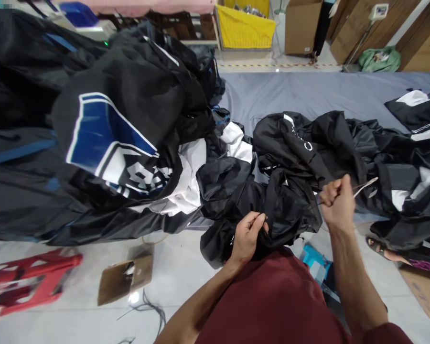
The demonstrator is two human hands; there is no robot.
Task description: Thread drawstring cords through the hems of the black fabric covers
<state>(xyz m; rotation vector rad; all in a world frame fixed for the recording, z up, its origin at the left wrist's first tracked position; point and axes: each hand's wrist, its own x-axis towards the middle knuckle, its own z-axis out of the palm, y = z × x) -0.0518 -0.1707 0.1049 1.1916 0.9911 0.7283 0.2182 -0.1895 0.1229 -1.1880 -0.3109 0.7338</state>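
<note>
Thumb and fingers of my left hand pinch the edge of a black garment bunched up against my front. My right hand is closed to the right of that garment, above the cloth. From its fist a thin cord with a pale end sticks out to the right, and a dark strand runs from the fist back to the garment. What lies inside the fist is hidden. Another black garment with white lettering lies crumpled just beyond both hands.
A large heap of black garments with blue and white panels fills the left of the grey-covered table. More black clothes lie at right. Behind stand a yellow bin and a cardboard box. Another person's foot shows at right.
</note>
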